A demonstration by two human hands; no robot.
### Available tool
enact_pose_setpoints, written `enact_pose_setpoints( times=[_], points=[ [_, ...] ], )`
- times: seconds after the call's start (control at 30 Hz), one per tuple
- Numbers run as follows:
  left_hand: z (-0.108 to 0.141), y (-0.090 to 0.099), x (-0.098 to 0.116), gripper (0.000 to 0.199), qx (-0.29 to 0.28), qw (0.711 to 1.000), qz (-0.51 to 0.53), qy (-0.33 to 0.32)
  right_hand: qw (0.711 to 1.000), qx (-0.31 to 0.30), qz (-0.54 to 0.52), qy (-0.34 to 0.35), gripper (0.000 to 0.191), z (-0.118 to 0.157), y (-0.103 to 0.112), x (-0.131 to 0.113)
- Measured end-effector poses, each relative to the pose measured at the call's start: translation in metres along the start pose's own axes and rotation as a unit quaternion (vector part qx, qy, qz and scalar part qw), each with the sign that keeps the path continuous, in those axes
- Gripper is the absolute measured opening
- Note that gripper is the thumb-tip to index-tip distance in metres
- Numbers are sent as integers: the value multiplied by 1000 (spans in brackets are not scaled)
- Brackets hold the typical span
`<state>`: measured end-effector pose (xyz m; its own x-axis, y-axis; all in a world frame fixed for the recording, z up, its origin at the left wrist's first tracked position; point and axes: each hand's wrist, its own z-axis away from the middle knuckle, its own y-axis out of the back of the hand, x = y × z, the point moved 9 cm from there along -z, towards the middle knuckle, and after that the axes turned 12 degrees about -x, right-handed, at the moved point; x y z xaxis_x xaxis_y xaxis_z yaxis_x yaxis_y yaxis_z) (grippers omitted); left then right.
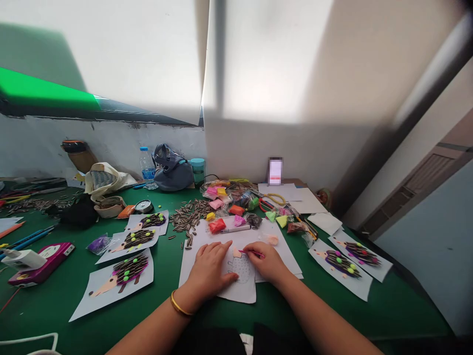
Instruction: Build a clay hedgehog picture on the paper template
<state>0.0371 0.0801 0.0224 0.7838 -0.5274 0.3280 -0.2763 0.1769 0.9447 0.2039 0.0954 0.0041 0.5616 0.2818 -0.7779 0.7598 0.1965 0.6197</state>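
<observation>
My left hand [210, 266] lies with fingers stretched out on a small white sheet [240, 296], at the left of a drawn oval hedgehog outline [241, 268] filled with small marks. A flat piece of peach clay [237, 252] covers the top of that outline. Between the fingertips of my right hand [269, 262] is a thin pink clay tool [254, 253], its tip at the peach clay's right edge. Beyond my right hand, a loose lump of peach clay [272, 239] rests on larger white paper [286, 254]. A white marker [235, 229] lies farther back.
Hedgehog pictures of seeds and clay lie at left [129, 271] and right [342, 264]. Behind the paper are a sunflower seed pile [190, 214], a red clay packet [217, 226] among other colours, and yellow-handled scissors [276, 198]. A phone [275, 171] stands against the wall.
</observation>
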Motion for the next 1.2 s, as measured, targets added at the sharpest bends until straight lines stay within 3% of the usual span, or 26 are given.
enact_pose_setpoints(
  times=[1.2],
  points=[
    [-2, -3, -3, 84, -23, 999, 25, 18, 1000, 10, 4, -4, 28, -1, 5, 3]
  ],
)
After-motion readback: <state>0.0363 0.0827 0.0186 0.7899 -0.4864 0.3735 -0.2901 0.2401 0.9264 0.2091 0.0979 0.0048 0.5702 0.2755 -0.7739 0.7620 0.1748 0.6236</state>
